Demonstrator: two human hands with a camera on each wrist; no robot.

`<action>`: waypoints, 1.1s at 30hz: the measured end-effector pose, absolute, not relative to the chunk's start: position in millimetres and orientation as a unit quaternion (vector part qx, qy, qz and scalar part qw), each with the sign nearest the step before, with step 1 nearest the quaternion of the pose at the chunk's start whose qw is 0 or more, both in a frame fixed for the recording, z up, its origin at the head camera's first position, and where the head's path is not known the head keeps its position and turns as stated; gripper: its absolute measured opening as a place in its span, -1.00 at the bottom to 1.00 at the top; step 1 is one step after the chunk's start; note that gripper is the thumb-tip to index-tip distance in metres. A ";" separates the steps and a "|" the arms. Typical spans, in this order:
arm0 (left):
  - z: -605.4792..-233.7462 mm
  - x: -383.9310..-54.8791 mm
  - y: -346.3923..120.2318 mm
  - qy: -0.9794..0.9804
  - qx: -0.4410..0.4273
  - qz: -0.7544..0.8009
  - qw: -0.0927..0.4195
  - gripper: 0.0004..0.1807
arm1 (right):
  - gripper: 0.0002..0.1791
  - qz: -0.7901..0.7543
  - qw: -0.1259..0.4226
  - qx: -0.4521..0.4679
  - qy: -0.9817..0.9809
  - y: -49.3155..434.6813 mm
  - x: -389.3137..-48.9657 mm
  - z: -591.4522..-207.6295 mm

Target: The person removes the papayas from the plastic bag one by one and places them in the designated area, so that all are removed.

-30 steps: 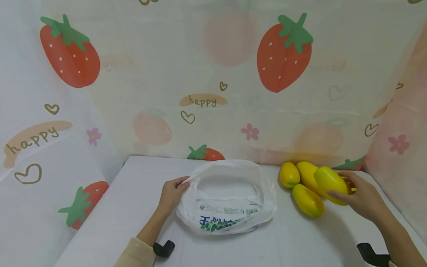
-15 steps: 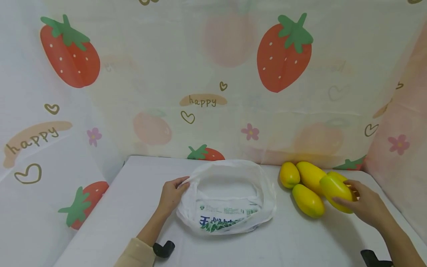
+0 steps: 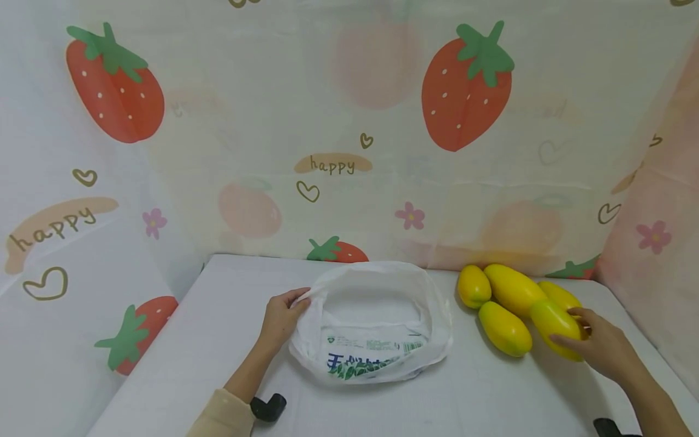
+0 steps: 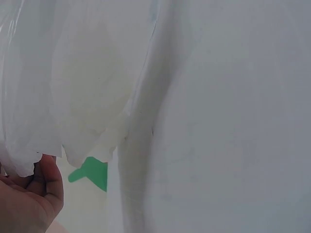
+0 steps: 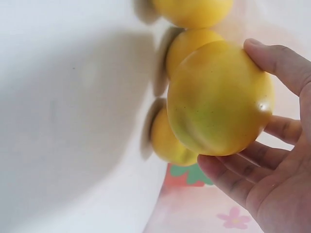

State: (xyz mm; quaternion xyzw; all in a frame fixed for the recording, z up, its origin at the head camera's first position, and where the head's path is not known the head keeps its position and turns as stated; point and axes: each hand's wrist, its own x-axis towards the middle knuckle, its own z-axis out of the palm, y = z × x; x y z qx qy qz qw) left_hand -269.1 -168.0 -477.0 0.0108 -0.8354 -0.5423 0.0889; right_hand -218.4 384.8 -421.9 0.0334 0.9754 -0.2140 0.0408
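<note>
A white plastic bag [image 3: 371, 352] with green and blue print stands on the table, its mouth open upward. My left hand [image 3: 283, 320] pinches the left side of its rim; the left wrist view shows the fingers [image 4: 48, 182] at the bag's torn-looking edge. At the right, my right hand [image 3: 603, 343] holds a yellow mango [image 3: 556, 328] with a greenish patch between thumb and fingers. The right wrist view has this mango [image 5: 218, 99] in front of others and apart from the table. Several more mangoes lie behind and left of it, among them a long mango [image 3: 513, 290].
The white table [image 3: 235, 285] meets a cloth backdrop [image 3: 338, 206] printed with strawberries and hearts. A small mango [image 3: 474, 286] and a front mango [image 3: 505, 329] lie between the bag and my right hand. Black wrist mounts show near both forearms.
My right hand has moved the held mango right and nearer to me. Another mango behind it has come into sight. My left hand and the bag have stayed put.
</note>
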 end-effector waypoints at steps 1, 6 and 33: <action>-477.0 -269.1 -168.3 -0.835 0.010 -0.544 0.089 -0.66 | 0.05 -0.213 0.045 0.036 0.975 385.5 -218.6 -422.3; -477.4 -269.1 -169.1 -0.831 0.009 -0.549 0.088 -0.65 | 0.04 -0.207 0.054 0.030 0.976 388.7 -217.3 -426.9; -477.4 -268.4 -169.4 -0.825 0.008 -0.557 0.098 -0.65 | 0.15 -0.192 0.145 0.053 0.969 395.8 -220.2 -440.7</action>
